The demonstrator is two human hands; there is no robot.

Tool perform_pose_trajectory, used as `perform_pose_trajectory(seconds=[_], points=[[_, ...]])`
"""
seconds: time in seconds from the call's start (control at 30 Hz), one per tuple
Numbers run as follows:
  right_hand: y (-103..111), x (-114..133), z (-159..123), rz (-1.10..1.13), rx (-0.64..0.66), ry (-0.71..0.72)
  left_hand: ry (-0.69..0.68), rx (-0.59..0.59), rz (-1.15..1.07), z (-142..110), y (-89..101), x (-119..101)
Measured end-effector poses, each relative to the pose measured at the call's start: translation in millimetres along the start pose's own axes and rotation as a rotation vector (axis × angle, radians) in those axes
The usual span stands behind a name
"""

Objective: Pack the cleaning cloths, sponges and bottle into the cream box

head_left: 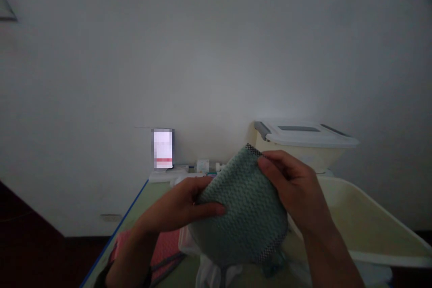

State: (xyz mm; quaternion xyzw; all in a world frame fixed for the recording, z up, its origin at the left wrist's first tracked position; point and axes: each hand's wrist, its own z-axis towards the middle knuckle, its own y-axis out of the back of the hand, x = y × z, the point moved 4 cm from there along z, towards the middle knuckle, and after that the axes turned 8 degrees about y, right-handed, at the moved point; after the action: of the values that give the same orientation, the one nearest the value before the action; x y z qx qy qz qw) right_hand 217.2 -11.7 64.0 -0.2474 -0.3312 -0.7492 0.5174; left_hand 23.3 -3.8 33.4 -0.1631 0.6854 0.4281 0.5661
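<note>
A green textured cleaning cloth point(246, 207) with dark checked edging hangs between my two hands above the table. My left hand point(189, 204) grips its left side, thumb on the near face and fingers behind. At the upper right corner, my right hand point(290, 180) pinches the cloth between thumb and fingers. Below my left forearm lies a pink cloth point(168, 245) with grey edging. White material point(216, 274), perhaps a bag, sits under the green cloth, its shape partly hidden.
An open cream bin point(364, 220) stands at the right. Behind it is a cream storage box with a white lid point(310, 137) and grey handles. A lit phone point(163, 148) stands upright at the back left. The table point(135, 211) has a blue edge; a wall rises behind.
</note>
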Motion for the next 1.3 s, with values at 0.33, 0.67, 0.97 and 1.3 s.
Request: perform_pose_trajectory(seconds=[0.33, 0.67, 0.97, 1.3], points=[[35.6, -19.3, 4.3, 0.010, -0.336, -0.079, 0.261, 0.238, -0.259, -13.4, 22.0, 32.8], [18.9, -16.0, 3.0, 0.130, -0.268, -0.094, 0.304, 0.228, 0.139, -18.2, 34.8, 41.5], [-43.5, 7.0, -13.1, 0.166, 0.384, -0.027, -0.042, -0.056, 0.151, -4.9, 5.4, -2.7], [-54.3, -0.8, -16.9, 0.137, 0.298, -0.157, -0.060, -0.649, 0.222, -6.9, 21.4, -9.9]])
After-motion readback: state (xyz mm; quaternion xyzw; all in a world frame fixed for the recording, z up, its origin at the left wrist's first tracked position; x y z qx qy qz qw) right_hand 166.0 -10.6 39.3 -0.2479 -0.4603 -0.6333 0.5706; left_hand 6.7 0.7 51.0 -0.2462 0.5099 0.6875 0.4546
